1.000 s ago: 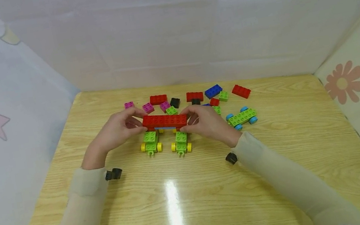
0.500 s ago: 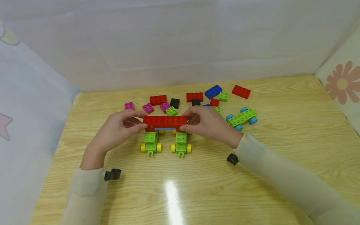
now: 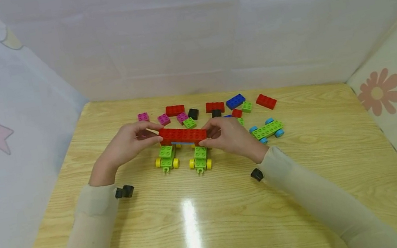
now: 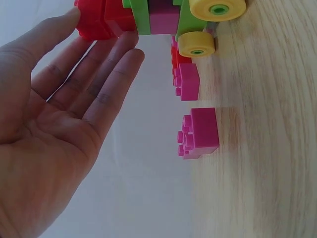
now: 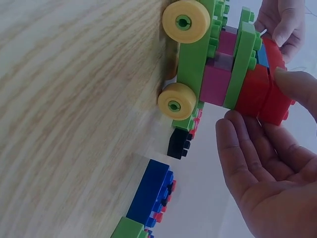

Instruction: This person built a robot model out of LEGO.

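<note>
"What had changed in the head view?"

"Hardly anything: the red bar [image 3: 183, 135] had barely shifted, lying above two green cars [image 3: 200, 157], its ends pinched by the left hand [image 3: 128, 145] and right hand [image 3: 230, 136]. It seemed steadied rather than carried."

"And the left wrist view?"

"The left thumb and fingertips gripped one end; loose pink bricks [image 4: 204, 131] sat near."

"The right?"

"Thumb and fingertips pinched the other end, above a stacked red brick [image 5: 251, 91]. A blue brick [image 5: 150, 191] lay apart."
</note>
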Demonstrator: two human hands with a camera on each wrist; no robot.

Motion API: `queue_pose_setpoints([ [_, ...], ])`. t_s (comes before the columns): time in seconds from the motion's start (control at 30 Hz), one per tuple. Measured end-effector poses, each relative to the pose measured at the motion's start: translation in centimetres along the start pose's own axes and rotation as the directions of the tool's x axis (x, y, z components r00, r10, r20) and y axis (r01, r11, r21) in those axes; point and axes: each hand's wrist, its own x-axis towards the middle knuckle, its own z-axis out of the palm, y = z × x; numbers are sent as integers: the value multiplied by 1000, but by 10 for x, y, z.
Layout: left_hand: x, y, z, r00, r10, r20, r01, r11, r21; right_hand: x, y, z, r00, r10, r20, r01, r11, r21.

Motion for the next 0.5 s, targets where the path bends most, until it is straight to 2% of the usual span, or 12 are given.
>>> queue_pose_setpoints([
  [0.5,1,3,1,999,-32,28,31,999,33,-1,3,0,1000,0,2,0,999,-53],
])
